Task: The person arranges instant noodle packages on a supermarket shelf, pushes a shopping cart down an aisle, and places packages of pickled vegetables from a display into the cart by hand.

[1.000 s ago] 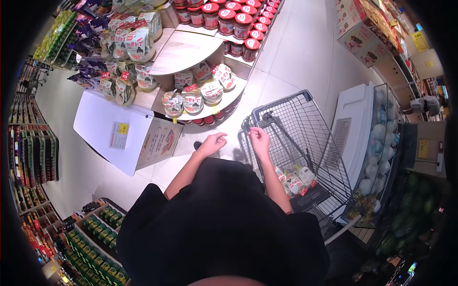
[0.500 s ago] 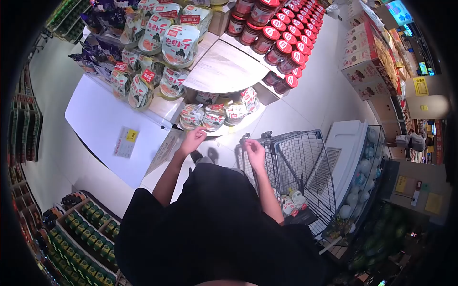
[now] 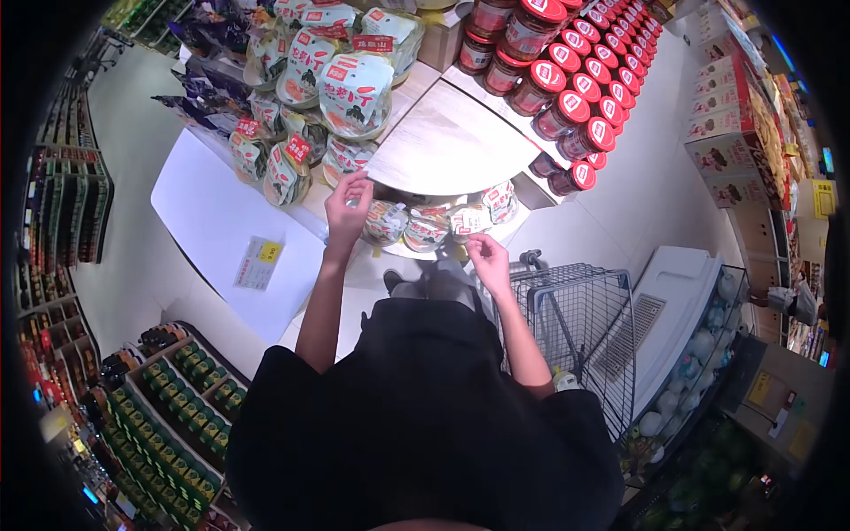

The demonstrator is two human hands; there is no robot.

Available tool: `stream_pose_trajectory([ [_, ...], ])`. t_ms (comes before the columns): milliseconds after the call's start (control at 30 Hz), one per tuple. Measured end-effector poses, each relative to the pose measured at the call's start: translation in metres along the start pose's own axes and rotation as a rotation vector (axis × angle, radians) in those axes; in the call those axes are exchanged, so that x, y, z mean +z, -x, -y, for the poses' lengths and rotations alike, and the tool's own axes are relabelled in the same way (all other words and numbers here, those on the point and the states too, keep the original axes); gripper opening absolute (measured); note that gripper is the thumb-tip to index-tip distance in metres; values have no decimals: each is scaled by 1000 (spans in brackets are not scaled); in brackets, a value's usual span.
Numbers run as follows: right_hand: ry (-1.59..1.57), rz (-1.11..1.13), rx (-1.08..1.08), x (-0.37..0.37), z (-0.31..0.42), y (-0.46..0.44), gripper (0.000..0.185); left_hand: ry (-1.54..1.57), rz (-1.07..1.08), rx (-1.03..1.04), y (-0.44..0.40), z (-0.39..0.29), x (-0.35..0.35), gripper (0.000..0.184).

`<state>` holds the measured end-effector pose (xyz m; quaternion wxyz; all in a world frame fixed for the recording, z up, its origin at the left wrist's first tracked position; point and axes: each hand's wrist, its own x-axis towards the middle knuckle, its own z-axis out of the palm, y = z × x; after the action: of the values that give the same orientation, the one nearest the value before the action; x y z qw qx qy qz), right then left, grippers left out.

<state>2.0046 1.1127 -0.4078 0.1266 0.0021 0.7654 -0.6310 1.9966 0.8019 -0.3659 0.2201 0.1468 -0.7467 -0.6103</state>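
My left hand [image 3: 350,205] is raised in front of the shelf display, fingers loosely bent and apart from the palm, with nothing visible in it. It is nearest to the white-and-green pouches [image 3: 347,157] stacked at the display's left. Lower and to the right, my right hand [image 3: 489,261] hangs half open, its fingers bent towards the lower row of pouches [image 3: 427,228]; I see nothing in it. From this angle I cannot tell whether either hand touches a pouch. Above the lower row is the curved wooden shelf top [image 3: 443,142].
Red-lidded jars [image 3: 562,111] stand in rows at the upper right. A wire shopping cart [image 3: 575,310] is beside my right arm, with a pouch partly visible inside. A white board [image 3: 212,221] with a price sign [image 3: 258,263] is on the left. Green-packaged goods [image 3: 177,407] fill a lower-left rack.
My left hand has risen towards the stacked pouches. My right hand has moved from beside the cart to near the lower row. The display sits farther right in view, and I stand closer to it.
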Motion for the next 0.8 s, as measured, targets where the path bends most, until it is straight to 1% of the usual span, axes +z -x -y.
stream_pose_trajectory([
  [33, 31, 33, 31, -2, -9, -9, 23, -13, 13, 5, 5, 1, 5, 24],
  [100, 54, 55, 70, -9, -31, -25, 24, -193, 95, -42, 20, 7, 18, 21],
  [133, 73, 45, 90, -12, -46, -32, 27, -200, 109, -43, 30, 20, 28, 21],
  [200, 80, 30, 131, -19, -67, -39, 31, -148, 215, -159, 56, 51, 50, 22],
  [267, 187, -33, 144, -24, -83, -47, 41, -154, 319, -253, 74, 59, 78, 25],
  [300, 179, -44, 160, -26, -92, -52, 41, -161, 338, -260, 78, 64, 93, 25],
  [367, 298, -85, 107, -31, -107, -60, 49, -115, 477, -419, 87, 71, 121, 33],
  [400, 352, -67, 168, -35, -109, -65, 57, -120, 494, -428, 89, 77, 134, 33],
  [433, 347, -77, 184, -38, -111, -68, 57, -207, 508, -298, 88, 83, 148, 41],
  [467, 408, -99, 138, -41, -113, -70, 60, -289, 520, -166, 86, 90, 159, 49],
  [500, 469, -119, 91, -43, -113, -73, 63, -293, 536, -171, 81, 92, 170, 49],
  [533, 386, -70, 199, -47, -113, -79, 70, -342, 559, -66, 75, 93, 179, 57],
  [567, 380, -75, 214, -48, -113, -83, 70, -389, 580, 40, 69, 93, 188, 64],
  [600, 394, -11, 201, -50, -115, -87, 72, -392, 593, 34, 61, 90, 197, 64],
  [633, 407, 55, 187, -51, -122, -91, 74, -403, 690, -27, 53, 87, 207, 74],
  [667, 473, 96, 188, -49, -137, -94, 81, -416, 786, -86, 46, 83, 215, 84],
  [700, 467, 91, 195, -49, -137, -95, 81, -420, 796, -87, 46, 90, 222, 84],
  [767, 435, 200, 287, -49, -132, -100, 84, -487, 808, -43, 51, 108, 234, 93],
  [800, 410, 184, 205, -49, -138, -100, 90, -491, 815, -44, 52, 105, 237, 93],
])
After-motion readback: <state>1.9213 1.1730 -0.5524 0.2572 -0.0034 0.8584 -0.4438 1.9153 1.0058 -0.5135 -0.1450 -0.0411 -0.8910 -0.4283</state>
